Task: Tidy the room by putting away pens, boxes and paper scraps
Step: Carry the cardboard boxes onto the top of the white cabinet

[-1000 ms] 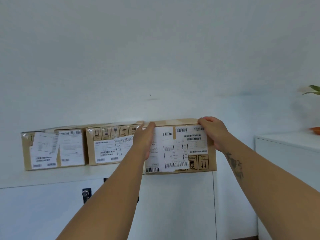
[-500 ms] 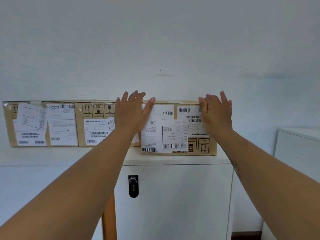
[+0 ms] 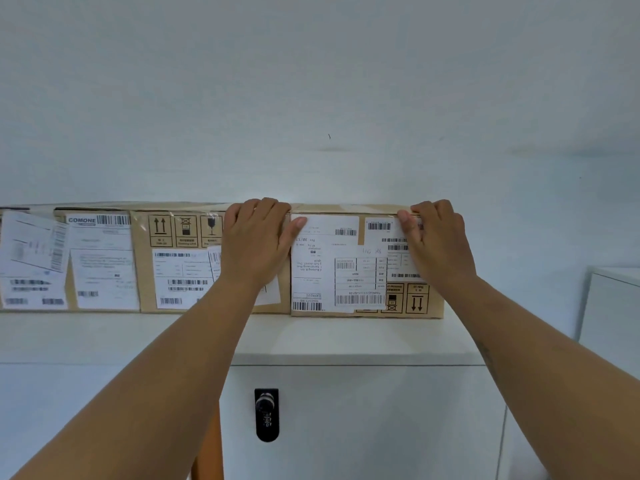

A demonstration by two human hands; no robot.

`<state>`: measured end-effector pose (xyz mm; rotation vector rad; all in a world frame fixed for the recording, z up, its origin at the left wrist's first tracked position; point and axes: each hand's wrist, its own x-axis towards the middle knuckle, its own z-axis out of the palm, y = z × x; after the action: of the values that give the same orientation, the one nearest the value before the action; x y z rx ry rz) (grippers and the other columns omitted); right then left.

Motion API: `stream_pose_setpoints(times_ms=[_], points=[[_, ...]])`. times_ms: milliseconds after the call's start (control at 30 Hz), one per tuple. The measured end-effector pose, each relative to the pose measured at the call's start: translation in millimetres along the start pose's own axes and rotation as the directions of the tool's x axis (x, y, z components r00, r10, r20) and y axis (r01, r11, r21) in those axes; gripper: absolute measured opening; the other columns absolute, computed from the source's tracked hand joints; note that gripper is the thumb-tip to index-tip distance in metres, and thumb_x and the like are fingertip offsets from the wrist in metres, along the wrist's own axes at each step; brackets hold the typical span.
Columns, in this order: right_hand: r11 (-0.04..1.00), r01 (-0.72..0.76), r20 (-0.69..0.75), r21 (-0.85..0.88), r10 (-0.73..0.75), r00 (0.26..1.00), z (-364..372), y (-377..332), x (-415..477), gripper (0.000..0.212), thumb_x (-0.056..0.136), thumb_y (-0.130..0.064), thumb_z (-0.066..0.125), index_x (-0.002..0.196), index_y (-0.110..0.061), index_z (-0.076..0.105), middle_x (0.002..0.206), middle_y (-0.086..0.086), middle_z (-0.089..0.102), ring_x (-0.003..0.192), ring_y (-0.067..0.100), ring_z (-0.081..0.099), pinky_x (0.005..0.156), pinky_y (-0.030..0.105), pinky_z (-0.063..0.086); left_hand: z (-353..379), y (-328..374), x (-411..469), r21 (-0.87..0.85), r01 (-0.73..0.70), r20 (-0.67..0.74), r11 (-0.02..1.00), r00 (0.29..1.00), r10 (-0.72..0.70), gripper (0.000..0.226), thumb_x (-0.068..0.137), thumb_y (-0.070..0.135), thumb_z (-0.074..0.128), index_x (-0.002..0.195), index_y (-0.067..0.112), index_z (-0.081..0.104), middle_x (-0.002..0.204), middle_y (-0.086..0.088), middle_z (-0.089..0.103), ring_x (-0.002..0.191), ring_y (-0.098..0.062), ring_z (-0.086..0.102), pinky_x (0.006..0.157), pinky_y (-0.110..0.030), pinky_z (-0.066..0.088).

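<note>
Three brown cardboard boxes covered in white shipping labels stand in a row on a white cabinet top [image 3: 346,344], against the wall. The right box [image 3: 346,271] has both my hands on it. My left hand [image 3: 254,242] curls its fingers over the box's top left corner, also overlapping the middle box [image 3: 180,265]. My right hand [image 3: 434,240] hooks its fingers over the top right edge. The left box [image 3: 65,261] runs out of view at the left edge.
A black combination lock [image 3: 266,414] sits on the cabinet door below. A second white cabinet [image 3: 613,306] stands at the right. A brown wooden post [image 3: 207,452] shows below my left forearm. A plain pale wall rises behind the boxes.
Half a second ago both palms were flat on the box's front with fingers spread; now the fingers are curled over its top edge. The right box sits in line with the others.
</note>
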<state>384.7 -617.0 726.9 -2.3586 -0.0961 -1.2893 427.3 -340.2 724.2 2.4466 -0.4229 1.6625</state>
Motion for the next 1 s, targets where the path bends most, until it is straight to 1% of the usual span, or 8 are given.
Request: stream_pose_setpoints(times_ms=[133, 200, 267, 333, 467, 700, 867, 1000], points=[[0.999, -0.034, -0.063, -0.037, 0.032, 0.997, 11.5, 6.4, 2.5, 0.051, 0.098, -0.058, 0.027, 0.122, -0.020, 0.051, 0.124, -0.001, 0.045, 0.121, 0.025, 0.040, 0.073, 0.036, 0.044, 13.2, 6.5, -2.4, 0.062, 0.008, -0.030, 0.998, 1.000, -0.006, 0.044, 0.103, 0.052, 0.034, 0.104, 0.022, 0.066, 0.101, 0.006, 0.067, 0.098, -0.024, 0.056, 0.095, -0.038, 0.033], [0.996, -0.004, -0.129, -0.087, -0.007, 0.992, 9.6, 10.0, 1.3, 0.060, 0.097, -0.061, 0.021, 0.119, -0.016, 0.054, 0.124, 0.002, 0.050, 0.127, 0.028, 0.039, 0.087, 0.045, 0.048, 10.9, 9.6, -2.0, 0.071, -0.002, -0.072, 0.997, 0.997, 0.007, 0.045, 0.103, 0.052, 0.035, 0.103, 0.021, 0.067, 0.099, 0.005, 0.067, 0.096, -0.025, 0.056, 0.095, -0.039, 0.034], [0.978, 0.035, -0.157, -0.204, -0.068, 0.985, 10.6, 5.0, 3.2, 0.062, 0.099, -0.058, 0.019, 0.119, -0.013, 0.056, 0.127, 0.007, 0.054, 0.137, 0.033, 0.035, 0.114, 0.053, 0.030, 3.3, 5.3, 1.0, 0.082, -0.049, -0.072, 0.995, 0.996, 0.055, 0.047, 0.103, 0.053, 0.033, 0.107, 0.019, 0.066, 0.101, 0.003, 0.067, 0.097, -0.025, 0.057, 0.094, -0.039, 0.035], [0.951, 0.084, -0.139, -0.297, -0.130, 0.982, 11.1, -3.1, 5.3, 0.054, 0.099, -0.053, 0.026, 0.125, -0.015, 0.054, 0.136, 0.005, 0.052, 0.143, 0.032, 0.028, 0.121, 0.053, 0.009, -5.9, -10.5, 3.6, 0.095, -0.152, -0.056, 0.984, 0.986, 0.157, 0.050, 0.102, 0.053, 0.034, 0.115, 0.017, 0.065, 0.108, 0.001, 0.068, 0.103, -0.027, 0.059, 0.095, -0.040, 0.037], [0.874, 0.306, -0.098, -0.379, -0.367, 0.925, 27.1, -24.5, 1.7, 0.055, 0.095, -0.055, 0.035, 0.134, -0.021, 0.054, 0.132, 0.003, 0.058, 0.135, 0.028, 0.043, 0.119, 0.051, 0.017, -19.0, -50.0, -5.2, 0.138, -0.090, -0.076, 0.986, 0.992, 0.102, 0.044, 0.100, 0.046, 0.038, 0.117, 0.015, 0.064, 0.112, -0.003, 0.070, 0.115, -0.029, 0.058, 0.107, -0.048, 0.033], [0.841, 0.278, -0.257, -0.464, -0.429, 0.866, 47.8, -23.4, 1.3, 0.056, 0.095, -0.055, 0.040, 0.128, -0.015, 0.059, 0.109, 0.005, 0.064, 0.105, 0.031, 0.058, 0.103, 0.046, 0.036, -6.9, -59.8, -11.0, 0.168, -0.025, -0.220, 0.986, 0.973, 0.062, 0.037, 0.100, 0.039, 0.041, 0.109, 0.015, 0.067, 0.101, 0.000, 0.067, 0.097, -0.028, 0.057, 0.098, -0.043, 0.035], [0.843, 0.274, -0.260, -0.462, -0.424, 0.867, 48.5, -24.6, -1.8, 0.057, 0.095, -0.055, 0.039, 0.132, -0.015, 0.056, 0.110, 0.006, 0.062, 0.105, 0.031, 0.056, 0.107, 0.047, 0.033, -20.1, -70.9, -11.4, 0.144, -0.066, -0.118, 0.987, 0.989, 0.084, 0.047, 0.101, 0.046, 0.034, 0.124, 0.017, 0.063, 0.123, -0.006, 0.063, 0.122, -0.031, 0.052, 0.111, -0.047, 0.029], [0.869, 0.241, -0.294, -0.433, -0.389, 0.873, 52.2, -29.3, -2.1, 0.055, 0.094, -0.053, 0.043, 0.131, -0.014, 0.056, 0.109, 0.008, 0.061, 0.107, 0.034, 0.055, 0.111, 0.048, 0.029, -28.9, -112.3, -20.1, 0.175, 0.275, -0.162, 0.945, 0.955, -0.248, 0.056, 0.097, 0.057, 0.029, 0.135, 0.022, 0.051, 0.150, -0.009, 0.043, 0.147, -0.034, 0.024, 0.117, -0.056, 0.011]])
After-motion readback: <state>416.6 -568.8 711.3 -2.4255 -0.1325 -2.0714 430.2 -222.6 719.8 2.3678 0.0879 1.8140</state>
